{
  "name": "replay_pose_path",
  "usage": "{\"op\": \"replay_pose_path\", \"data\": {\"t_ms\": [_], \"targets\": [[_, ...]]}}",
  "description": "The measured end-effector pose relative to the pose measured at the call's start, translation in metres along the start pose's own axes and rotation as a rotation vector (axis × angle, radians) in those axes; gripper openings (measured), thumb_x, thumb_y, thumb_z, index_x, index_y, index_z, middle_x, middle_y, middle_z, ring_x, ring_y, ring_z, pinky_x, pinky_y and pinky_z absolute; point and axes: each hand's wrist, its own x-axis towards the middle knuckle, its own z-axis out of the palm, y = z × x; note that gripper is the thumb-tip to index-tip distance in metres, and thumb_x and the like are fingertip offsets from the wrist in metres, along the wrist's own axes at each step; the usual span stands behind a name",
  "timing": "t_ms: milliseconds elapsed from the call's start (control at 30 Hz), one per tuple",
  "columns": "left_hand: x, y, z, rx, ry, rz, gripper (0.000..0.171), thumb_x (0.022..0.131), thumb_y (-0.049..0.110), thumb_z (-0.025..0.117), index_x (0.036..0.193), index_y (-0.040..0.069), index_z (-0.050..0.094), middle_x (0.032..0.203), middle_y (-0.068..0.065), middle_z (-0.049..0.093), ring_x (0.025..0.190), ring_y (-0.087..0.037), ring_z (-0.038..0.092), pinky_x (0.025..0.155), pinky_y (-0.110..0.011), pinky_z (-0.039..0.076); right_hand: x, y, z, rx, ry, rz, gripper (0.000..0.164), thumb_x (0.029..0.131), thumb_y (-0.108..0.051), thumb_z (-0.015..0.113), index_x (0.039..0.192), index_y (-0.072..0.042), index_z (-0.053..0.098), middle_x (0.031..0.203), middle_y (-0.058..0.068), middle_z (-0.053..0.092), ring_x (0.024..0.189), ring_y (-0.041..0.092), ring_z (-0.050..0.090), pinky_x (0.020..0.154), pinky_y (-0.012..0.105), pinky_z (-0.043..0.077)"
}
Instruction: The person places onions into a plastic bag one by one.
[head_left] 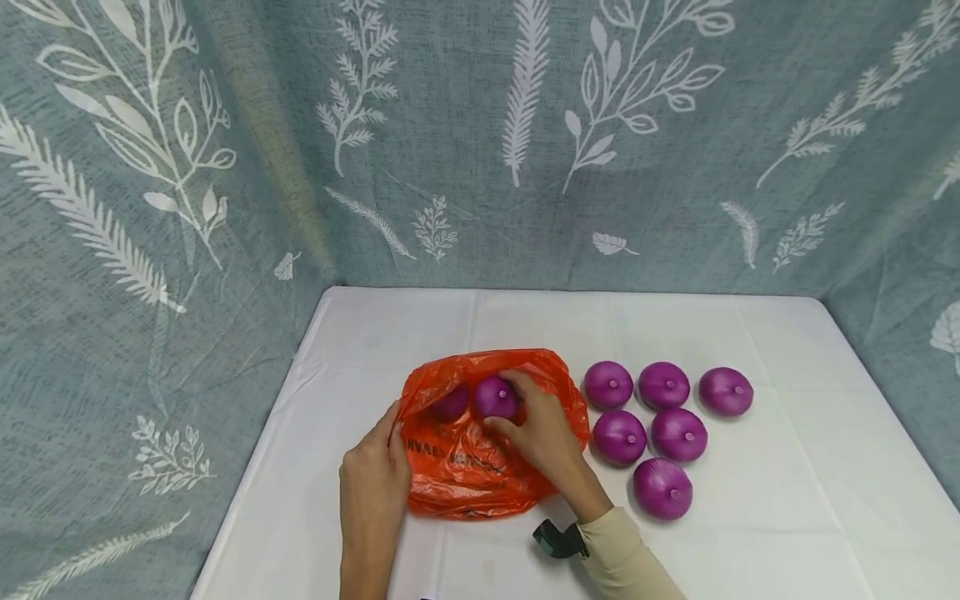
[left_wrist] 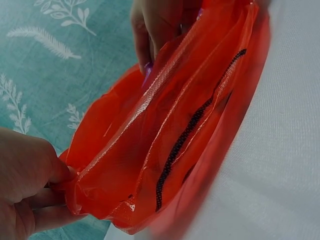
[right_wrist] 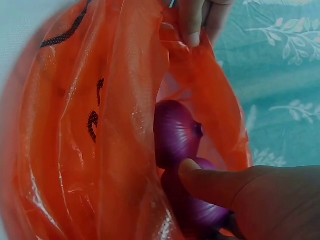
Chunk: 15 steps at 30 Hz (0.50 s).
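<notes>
An orange-red plastic bag [head_left: 457,483] lies on the white table with its mouth spread apart. My left hand [head_left: 375,467] pinches the bag's left rim between thumb and fingers. Inside the mouth, my right hand [head_left: 543,429] grips a purple onion [head_left: 495,397], the thumb across its near side in the right wrist view. A second onion [right_wrist: 176,134] sits in the bag beside the held one, partly covered by the plastic. From the left wrist view the bag's front wall [left_wrist: 165,130] hides most of the right hand's fingers and the onions.
Several purple onions stand on the table right of the bag, the closest being a front onion [head_left: 663,489] and a middle onion [head_left: 619,437]. A dark strap piece [head_left: 558,540] shows beside the right sleeve [head_left: 626,554]. Leaf-patterned teal cloth [head_left: 465,150] hangs behind the white table [head_left: 787,500].
</notes>
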Motion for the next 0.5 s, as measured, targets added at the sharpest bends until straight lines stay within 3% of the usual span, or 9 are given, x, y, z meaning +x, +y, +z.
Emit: {"op": "replay_pose_path", "data": {"t_ms": [500], "targets": [[-0.0007, 0.0008, 0.0043, 0.001, -0.012, 0.001, 0.036, 0.101, -0.003, 0.065, 0.138, -0.004, 0.067, 0.128, -0.025, 0.071, 0.113, -0.041, 0.072, 0.09, -0.054, 0.059, 0.0051, 0.0041, 0.0066, 0.043, -0.027, 0.038, 0.063, 0.091, -0.019, 0.085, 0.147, -0.01, 0.056, 0.138, 0.016, 0.068, 0.125, 0.033, 0.068, 0.105, 0.049, 0.056]]}}
